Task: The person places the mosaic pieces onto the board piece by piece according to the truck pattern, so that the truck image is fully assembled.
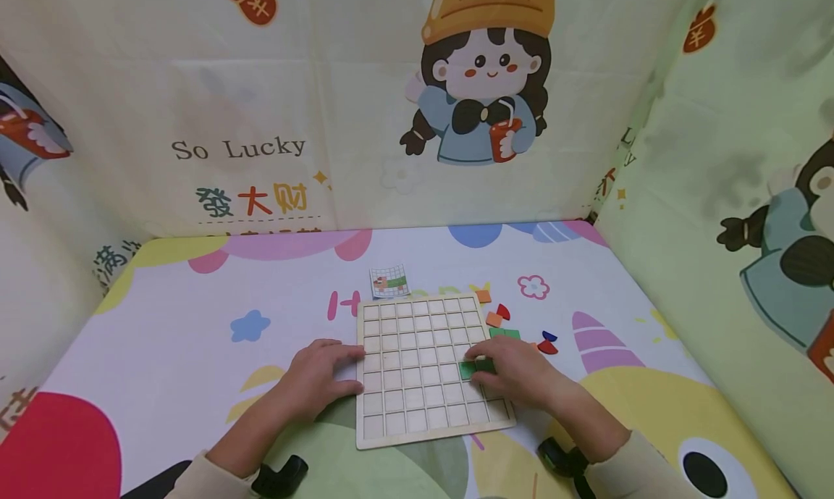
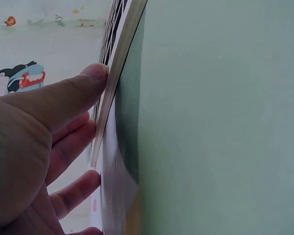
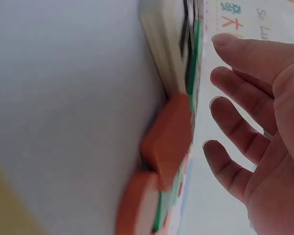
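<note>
Beside the grid board [image 1: 392, 361], loose coloured pieces [image 1: 494, 319], a picture card [image 1: 389, 282].

Over on the back cloth [image 1: 355, 93] I read "So Lucky" [image 1: 238, 148] and, below it, "發大财" [image 1: 253, 201]; a red pouch [image 1: 255, 3] there bears "¥".

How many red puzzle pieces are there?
2. One red puzzle piece is beside an orange piece off the grid board's right edge; another red puzzle piece is just in front of the blue piece. The right hand may hide more.
</note>
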{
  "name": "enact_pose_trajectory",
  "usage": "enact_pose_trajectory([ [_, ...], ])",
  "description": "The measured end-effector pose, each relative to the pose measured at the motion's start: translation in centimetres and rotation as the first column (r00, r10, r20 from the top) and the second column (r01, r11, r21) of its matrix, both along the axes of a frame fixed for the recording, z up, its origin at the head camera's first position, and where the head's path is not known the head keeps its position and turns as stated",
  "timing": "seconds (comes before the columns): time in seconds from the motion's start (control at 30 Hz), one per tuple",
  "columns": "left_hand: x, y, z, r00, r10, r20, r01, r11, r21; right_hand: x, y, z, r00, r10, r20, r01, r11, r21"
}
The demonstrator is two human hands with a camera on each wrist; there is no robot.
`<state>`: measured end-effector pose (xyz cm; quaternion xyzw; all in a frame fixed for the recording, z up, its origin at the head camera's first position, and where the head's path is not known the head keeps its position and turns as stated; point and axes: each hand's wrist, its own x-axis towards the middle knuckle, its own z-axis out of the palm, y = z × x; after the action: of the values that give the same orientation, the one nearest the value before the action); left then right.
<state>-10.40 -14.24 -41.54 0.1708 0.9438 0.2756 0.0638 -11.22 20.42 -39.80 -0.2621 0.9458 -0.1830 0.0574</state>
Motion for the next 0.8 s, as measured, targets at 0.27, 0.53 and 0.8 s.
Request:
enact_pose_trajectory([
  [0.27,0.0,0.0,-0.1,1.000,0.000,-0.001,0.000,1.000,0.003,0.0,1.6,1.5,0.995,-0.101,0.014,0.101,0.994,-0.048],
  [0.53,0.0,0.0,0.0,1.000,-0.001,-0.002,0.001,1.000,0.000,0.0,3.5,2.0,0.985,-0.172,-0.009,0.171,0.983,-0.065],
  [0.8,0.0,-0.1,0.0,1.000,0.003,-0.001,-0.003,1.000,0.004,0.2,5.5,2.1,0.969,-0.245,0.040,0.246,0.968,-0.042],
])
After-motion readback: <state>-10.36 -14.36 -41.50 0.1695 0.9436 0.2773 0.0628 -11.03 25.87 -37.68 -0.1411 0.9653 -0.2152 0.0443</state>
